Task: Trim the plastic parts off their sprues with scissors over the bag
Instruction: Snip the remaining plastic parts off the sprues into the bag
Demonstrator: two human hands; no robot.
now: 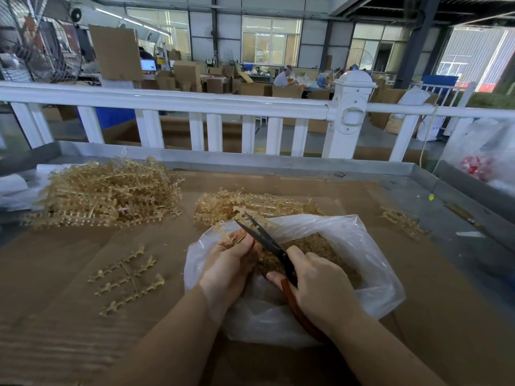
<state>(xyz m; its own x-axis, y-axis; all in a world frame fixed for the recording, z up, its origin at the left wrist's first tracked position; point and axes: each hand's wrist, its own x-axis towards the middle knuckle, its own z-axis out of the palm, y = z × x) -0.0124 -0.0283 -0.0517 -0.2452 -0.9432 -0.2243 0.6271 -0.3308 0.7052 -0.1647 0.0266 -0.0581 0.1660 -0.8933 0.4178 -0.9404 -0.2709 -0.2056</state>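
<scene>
Over the bag [348, 246] near the table's front edge, left hand [228, 263] pinches a sprue [227, 235] running away from me; right hand [320, 285] grips the scissors [264, 238], blades spread just right of it.

We see even, soft daylight coming from the far windows [271, 40], which glare pale and washed out, strongest at the upper right. The wide lens bows the white railing [167, 100] and stretches the edges. The cardboard tabletop [55, 302] smears into streaky blur at the lower left, and shadows stay faint
</scene>
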